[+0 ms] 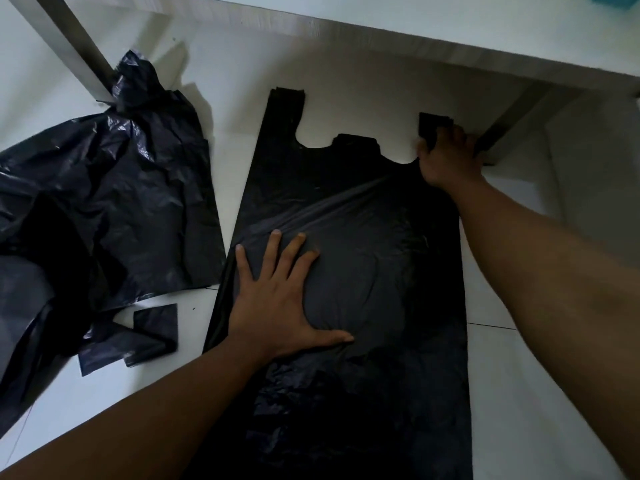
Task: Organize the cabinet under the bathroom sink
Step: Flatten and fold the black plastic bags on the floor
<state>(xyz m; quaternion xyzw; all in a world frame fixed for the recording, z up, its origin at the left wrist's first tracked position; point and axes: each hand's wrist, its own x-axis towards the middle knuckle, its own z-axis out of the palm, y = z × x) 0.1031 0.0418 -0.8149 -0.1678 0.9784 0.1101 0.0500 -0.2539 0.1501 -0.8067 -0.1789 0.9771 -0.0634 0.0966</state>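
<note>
- A flat black plastic carrier bag with two loop handles (363,237) lay spread on the white tiled floor (519,393), its handle end pointing towards the pale wood-grain cabinet panel (381,39) above.
- The left hand (277,299) was open, palm down and fingers splayed, pressing on the middle of the bag; a puff of trapped air bulged just beside the thumb.
- The right hand (450,157) was curled over the bag's right handle loop, fingers closed on it, near the cabinet's right upright (512,116).
- A diagonal stretch crease ran between the two hands, suggesting the film was under tension.
- Judged step: flattening the bag ready for folding. To do it well, the pinning palm should probably hold firm while the air is swept out towards the open handle end, and the pull on the handle kept gentle, since thin film may stretch or tear.
- A crumpled black plastic bag (104,188) lay apart on the left, with a small folded black plastic packet (138,337) near its lower edge.
- No brand, label or writing was legible on any bag or panel.
</note>
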